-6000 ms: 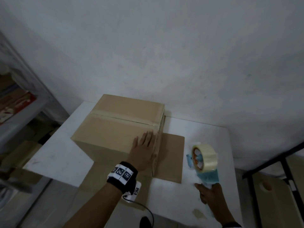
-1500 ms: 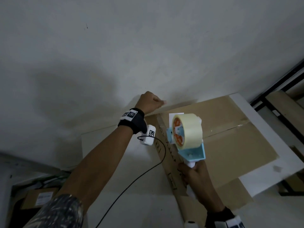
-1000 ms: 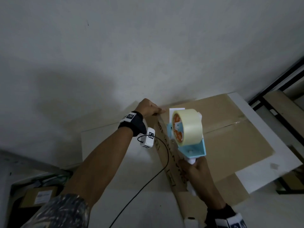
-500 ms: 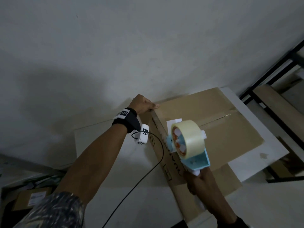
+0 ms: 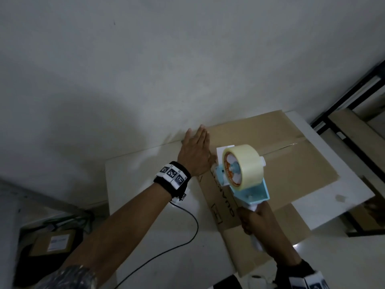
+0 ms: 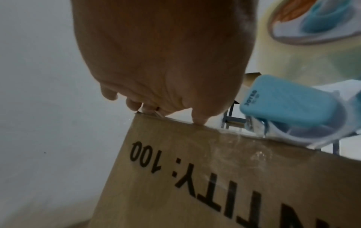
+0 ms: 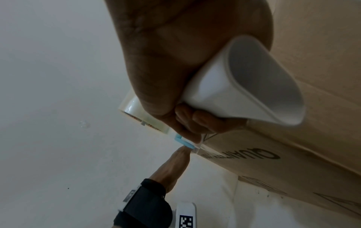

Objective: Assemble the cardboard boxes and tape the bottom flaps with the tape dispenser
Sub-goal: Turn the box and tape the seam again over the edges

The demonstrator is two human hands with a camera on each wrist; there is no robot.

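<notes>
Our right hand (image 5: 253,221) is wrapped around the tape dispenser (image 5: 243,174) handle, its nose on the cardboard box's (image 5: 291,163) left top edge, box on the white table (image 5: 133,184). Our left hand (image 5: 194,151) lies flat, fingers straight, on the far corner beside it. Main risk: the tape creases or runs off the edge if we tilt the dispenser, or the box skids with only light palm pressure.

A white table (image 5: 133,184) stands against a white wall (image 5: 166,69).
</notes>
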